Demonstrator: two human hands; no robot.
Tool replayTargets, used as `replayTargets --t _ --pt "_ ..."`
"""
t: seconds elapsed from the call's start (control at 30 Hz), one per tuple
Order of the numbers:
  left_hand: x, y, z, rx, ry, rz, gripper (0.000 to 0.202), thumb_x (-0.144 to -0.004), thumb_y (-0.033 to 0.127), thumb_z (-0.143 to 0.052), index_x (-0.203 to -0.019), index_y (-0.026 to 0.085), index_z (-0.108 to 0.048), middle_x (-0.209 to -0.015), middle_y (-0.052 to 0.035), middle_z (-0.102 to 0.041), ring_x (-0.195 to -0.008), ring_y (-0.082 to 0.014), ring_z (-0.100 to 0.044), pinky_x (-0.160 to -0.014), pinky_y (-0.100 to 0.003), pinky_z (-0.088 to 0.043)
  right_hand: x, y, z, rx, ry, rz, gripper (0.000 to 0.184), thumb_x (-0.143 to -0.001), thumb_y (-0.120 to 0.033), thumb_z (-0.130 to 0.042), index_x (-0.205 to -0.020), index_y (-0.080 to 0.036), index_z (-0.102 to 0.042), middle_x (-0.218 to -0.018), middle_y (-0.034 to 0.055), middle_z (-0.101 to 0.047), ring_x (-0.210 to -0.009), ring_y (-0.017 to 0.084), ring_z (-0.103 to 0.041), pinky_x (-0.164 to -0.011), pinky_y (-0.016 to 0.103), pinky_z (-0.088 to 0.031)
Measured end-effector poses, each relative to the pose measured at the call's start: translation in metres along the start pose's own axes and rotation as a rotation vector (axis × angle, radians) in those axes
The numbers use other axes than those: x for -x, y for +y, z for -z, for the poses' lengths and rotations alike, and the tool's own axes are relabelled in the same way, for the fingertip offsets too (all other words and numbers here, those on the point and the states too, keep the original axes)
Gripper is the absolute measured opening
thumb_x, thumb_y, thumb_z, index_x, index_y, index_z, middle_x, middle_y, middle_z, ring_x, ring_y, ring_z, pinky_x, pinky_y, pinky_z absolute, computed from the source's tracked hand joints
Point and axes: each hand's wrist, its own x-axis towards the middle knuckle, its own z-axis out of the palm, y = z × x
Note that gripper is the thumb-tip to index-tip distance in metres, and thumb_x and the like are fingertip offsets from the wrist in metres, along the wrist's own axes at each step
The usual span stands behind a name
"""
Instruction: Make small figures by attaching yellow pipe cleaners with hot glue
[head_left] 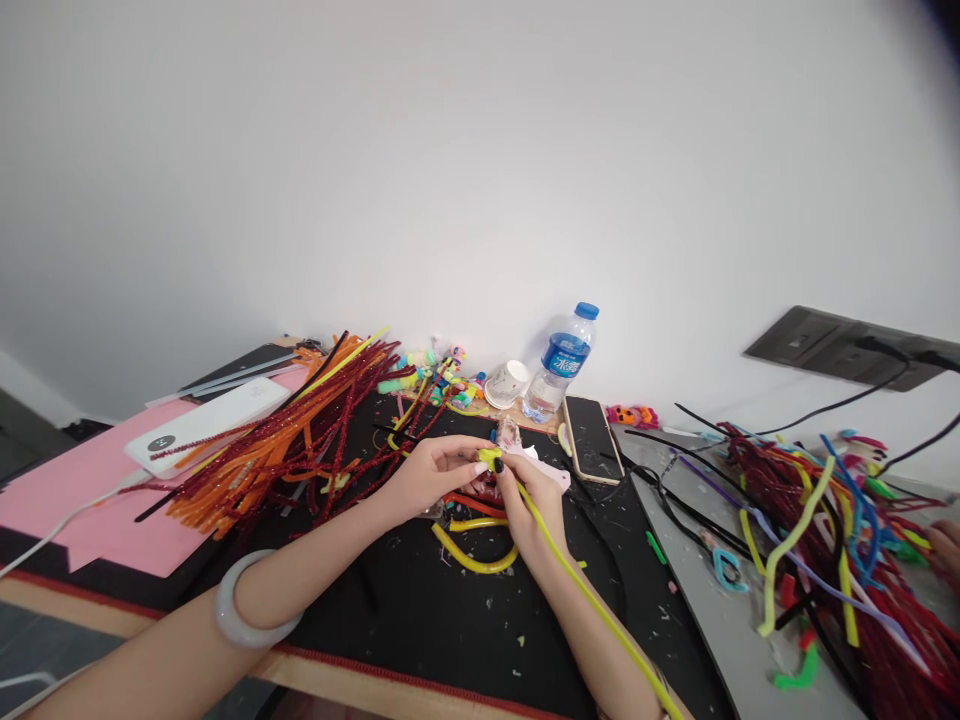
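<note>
Both hands meet over the middle of the black mat, fingertips together on a yellow pipe cleaner (559, 555). My left hand (439, 470) pinches its small coiled yellow end. On the other side of that end, my right hand (529, 500) is closed in a pinch too, and the long tail runs down along the right forearm. Below the hands, a yellow-handled tool (476, 562) lies on the mat, its other end hidden behind the fingers. Orange and dark red pieces show just behind the hands, partly covered.
Orange and dark red pipe cleaners (277, 440) and a white power bank (206, 425) lie left on pink paper (82, 480). A paper cup (507, 384), water bottle (561, 365) and phone (592, 438) stand behind. More pipe cleaners (825, 540) and another person's hand (946, 545) are right.
</note>
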Motion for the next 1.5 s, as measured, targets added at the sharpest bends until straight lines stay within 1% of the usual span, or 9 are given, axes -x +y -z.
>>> replayTargets --t 0.2,0.43,0.57,0.67,0.77,0.87,1.03,1.27,1.5 --pt "-0.001 -0.003 0.002 -0.08 0.071 -0.09 0.031 -0.075 0.025 -0.061 -0.104 0.015 -0.06 -0.091 -0.0068 -0.067 -0.072 -0.0137 -0.062 -0.07 -0.028 -0.052 0.002 0.0 0.002 0.101 0.077 0.01 0.023 -0.082 -0.025 -0.047 -0.061 -0.017 -0.05 -0.053 -0.0038 -0.047 -0.051 0.01 -0.044 -0.052 0.021 -0.034" --pt "0.002 -0.002 0.001 -0.415 0.16 -0.214 0.028 -0.074 0.023 -0.059 -0.101 0.017 -0.063 -0.091 -0.0063 -0.065 -0.074 -0.0139 -0.061 -0.067 -0.024 -0.051 0.006 -0.005 0.0 0.146 0.087 0.252 0.02 -0.082 -0.017 -0.044 -0.063 -0.017 -0.048 -0.054 -0.0032 -0.045 -0.05 0.009 -0.041 -0.051 0.021 -0.033" --pt "0.002 0.0 -0.001 -0.548 0.156 -0.281 0.025 -0.075 0.023 -0.056 -0.098 0.019 -0.065 -0.09 -0.0057 -0.063 -0.073 -0.0133 -0.059 -0.064 -0.024 -0.051 0.006 -0.007 -0.002 0.172 -0.026 0.333 0.012 -0.081 -0.014 -0.043 -0.073 -0.017 -0.051 -0.061 -0.0012 -0.05 -0.054 0.011 -0.045 -0.054 0.022 -0.035" --pt "-0.001 0.0 0.003 -0.415 0.184 -0.213 0.027 -0.075 0.025 -0.056 -0.101 0.017 -0.061 -0.093 -0.0063 -0.064 -0.076 -0.0144 -0.061 -0.07 -0.027 -0.051 0.002 -0.006 0.001 0.189 -0.146 0.289 0.016 -0.077 -0.013 -0.044 -0.091 -0.017 -0.052 -0.074 0.0022 -0.056 -0.066 0.014 -0.052 -0.061 0.024 -0.04" --pt "-0.006 0.0 0.011 -0.169 0.19 -0.139 0.031 -0.075 0.028 -0.058 -0.104 0.017 -0.055 -0.09 -0.0053 -0.063 -0.076 -0.0145 -0.062 -0.071 -0.029 -0.051 -0.005 0.002 0.008 0.295 -0.067 0.223 0.036 -0.073 -0.012 -0.043 -0.108 -0.017 -0.049 -0.1 0.0088 -0.057 -0.091 0.021 -0.052 -0.08 0.033 -0.041" --pt "-0.009 0.002 0.016 0.02 0.221 -0.087 0.036 -0.072 0.029 -0.063 -0.104 0.019 -0.049 -0.084 -0.002 -0.063 -0.066 -0.0118 -0.061 -0.066 -0.027 -0.051 -0.011 0.015 0.016 0.529 0.038 0.008 0.045 -0.066 -0.012 -0.046 -0.111 -0.019 -0.048 -0.108 0.0107 -0.055 -0.102 0.027 -0.048 -0.084 0.041 -0.037" --pt "-0.008 0.006 0.014 0.185 0.239 -0.045 0.034 -0.072 0.03 -0.065 -0.1 0.019 -0.049 -0.084 -0.0013 -0.062 -0.066 -0.0098 -0.06 -0.068 -0.026 -0.049 -0.013 0.031 0.02 0.658 -0.054 -0.239 0.052 -0.065 -0.018 -0.052 -0.117 -0.022 -0.048 -0.111 0.0136 -0.053 -0.106 0.03 -0.047 -0.082 0.043 -0.035" --pt "-0.006 0.004 0.016 0.267 0.221 -0.038 0.031 -0.074 0.027 -0.063 -0.1 0.02 -0.049 -0.082 -0.0006 -0.061 -0.071 -0.0103 -0.06 -0.074 -0.027 -0.049 -0.015 0.033 0.022 0.632 0.025 -0.187 0.032 -0.07 -0.026 -0.057 -0.102 -0.021 -0.058 -0.092 0.0084 -0.064 -0.09 0.026 -0.056 -0.071 0.033 -0.037" --pt "-0.005 0.003 0.017 0.266 0.223 -0.029 0.029 -0.075 0.027 -0.063 -0.099 0.02 -0.048 -0.084 -0.0006 -0.061 -0.071 -0.0097 -0.06 -0.073 -0.026 -0.049 -0.013 0.02 0.021 0.223 0.012 0.007 0.016 -0.078 -0.029 -0.054 -0.088 -0.018 -0.06 -0.079 0.0024 -0.065 -0.068 0.015 -0.058 -0.063 0.024 -0.041"
